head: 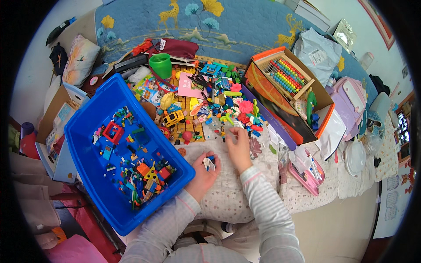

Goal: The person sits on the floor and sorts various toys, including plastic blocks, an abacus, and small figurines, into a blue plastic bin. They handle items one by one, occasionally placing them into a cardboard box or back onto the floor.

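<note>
My left hand (204,171) is cupped palm up beside the right edge of a blue plastic bin (185,161), holding small white and dark toy pieces (209,163). Farther right, my right hand (239,146) has its fingers bent at the near edge of a pile of mixed small toys; whether a piece is between its fingertips cannot be told. Building bricks and a red square frame (113,132) lie in the bin. In the pile are a yellow toy car (174,118), a pink flower piece (246,106) and a pink ball-shaped toy (187,135).
An orange-rimmed cardboard box (283,98) holding a bead abacus (289,76) stands at the right. Nearer lies an open pink pencil case (307,174). A green cup (160,65) stands behind the pile. Another open box (62,131) is left of the bin.
</note>
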